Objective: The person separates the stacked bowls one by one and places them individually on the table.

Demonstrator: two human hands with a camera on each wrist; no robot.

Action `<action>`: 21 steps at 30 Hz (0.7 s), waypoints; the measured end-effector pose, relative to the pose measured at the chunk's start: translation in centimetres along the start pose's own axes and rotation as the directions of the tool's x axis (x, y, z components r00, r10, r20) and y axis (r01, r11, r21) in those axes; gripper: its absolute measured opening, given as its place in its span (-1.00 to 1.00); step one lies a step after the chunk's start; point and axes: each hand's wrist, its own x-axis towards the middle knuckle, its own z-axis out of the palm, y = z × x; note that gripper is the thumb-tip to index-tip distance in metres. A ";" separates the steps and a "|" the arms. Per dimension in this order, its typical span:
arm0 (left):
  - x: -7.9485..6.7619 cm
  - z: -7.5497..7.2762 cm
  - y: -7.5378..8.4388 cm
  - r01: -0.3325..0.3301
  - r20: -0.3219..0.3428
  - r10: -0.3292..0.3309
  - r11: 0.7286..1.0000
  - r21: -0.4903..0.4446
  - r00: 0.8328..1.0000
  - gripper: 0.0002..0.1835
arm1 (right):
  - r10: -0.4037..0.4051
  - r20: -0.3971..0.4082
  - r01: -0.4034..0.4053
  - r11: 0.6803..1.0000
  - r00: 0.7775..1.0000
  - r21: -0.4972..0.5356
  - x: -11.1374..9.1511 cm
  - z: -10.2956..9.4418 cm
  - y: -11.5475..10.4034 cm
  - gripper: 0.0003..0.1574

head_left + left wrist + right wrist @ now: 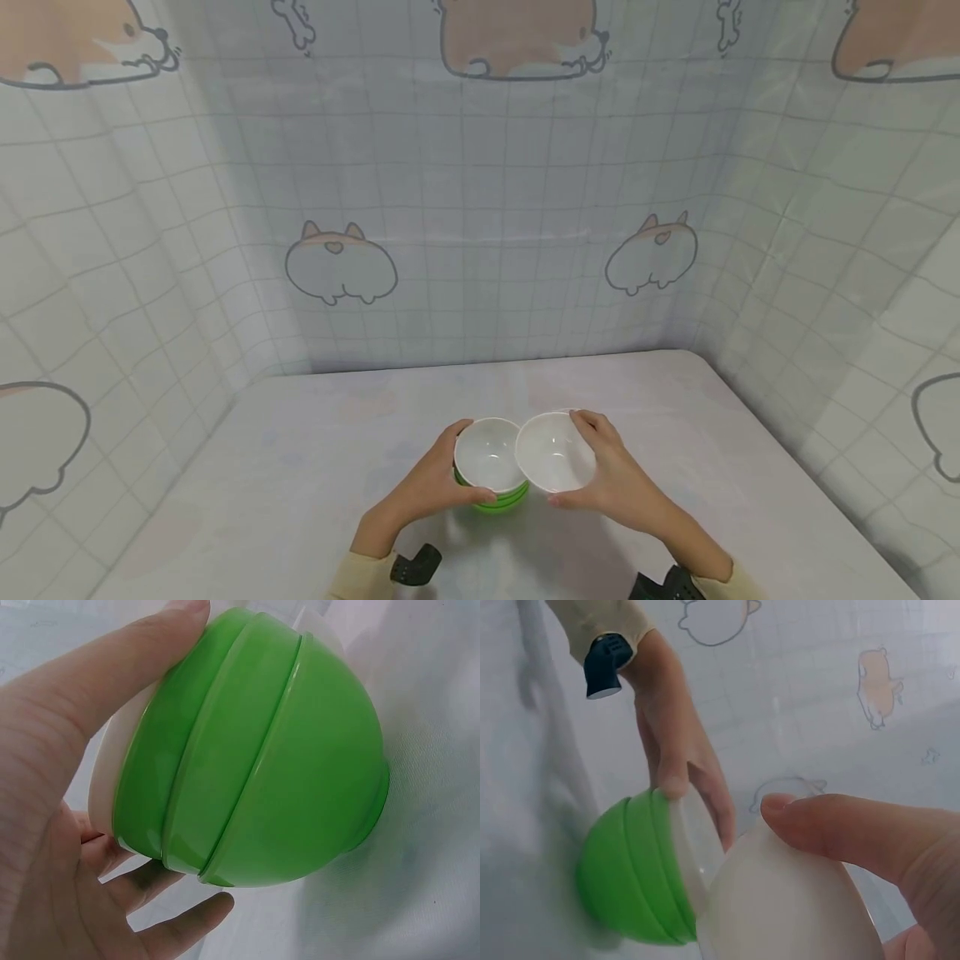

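Observation:
A stack of green bowls (504,502) stands on the table, with a white bowl (489,454) nested at its top. My left hand (429,487) grips the stack from the left, thumb on the near side and fingers around the far side. In the left wrist view several green rims (247,772) lie one inside another. My right hand (621,483) holds a second white bowl (553,452) by its right side, between thumb and fingers. That bowl is tilted beside the stack, its left edge overlapping the stack's rim in the head view; whether they touch I cannot tell.
The table (315,450) has a pale cover. Behind it and on both sides hang grid-patterned cloth walls (480,167) with cartoon dogs. Dark bands (417,565) sit at both wrists, over cream sleeves (363,577).

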 end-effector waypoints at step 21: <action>-0.1 0.0 0.2 0.030 0.003 -0.030 1.000 -0.009 1.000 0.24 | 0.063 -0.049 -0.064 0.997 0.997 -0.031 -4.8 0.3 2.7 0.38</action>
